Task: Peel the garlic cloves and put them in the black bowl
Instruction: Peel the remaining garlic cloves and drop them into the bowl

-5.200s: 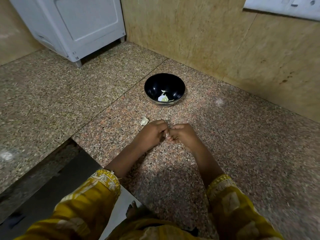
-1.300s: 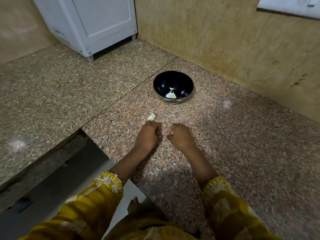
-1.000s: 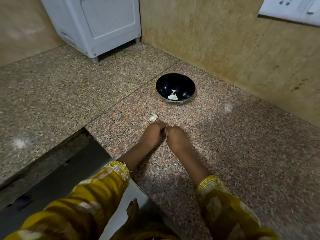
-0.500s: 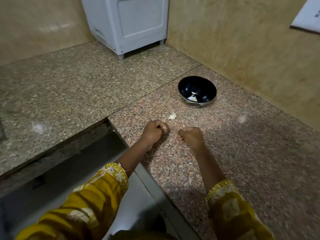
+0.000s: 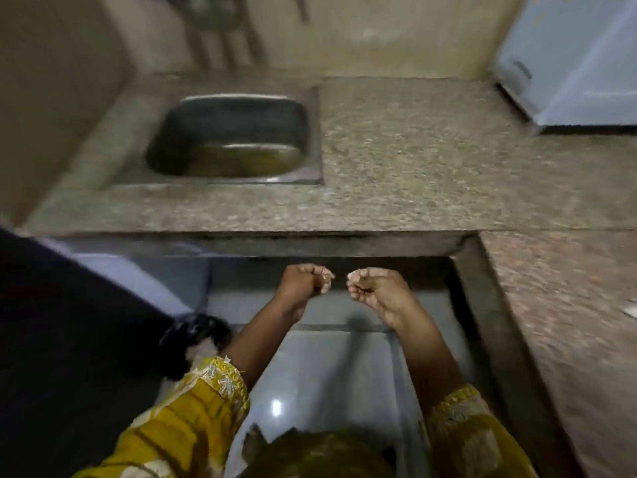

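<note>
Granite desk (image 5: 413, 160), grey and speckled, runs across the far side of this kitchen corner. A steel sink (image 5: 314, 132) is let into it, beyond our fingers and to their left, and the basin looks brownish at the bottom. Far to the right of our fingers a white appliance (image 5: 568, 63) stands on the desk, and a reddish stretch of desk (image 5: 568, 322) runs down the right side.

We hold both hands out over the pale floor (image 5: 331, 374), just short of the desk's front edge. Our left hand (image 5: 303, 284) and right hand (image 5: 374, 291) are near each other but not touching, and the fingers (image 5: 320, 276) of each are clenched inward. We cannot tell whether either fist grips a garlic clove or a scrap of peel, since the blur hides anything that small. The black bowl lies outside the view.

Yellow patterned sleeves (image 5: 193, 408) cover our forearms. Left of our left arm sits a dark shape (image 5: 69, 339), too blurred to name.
</note>
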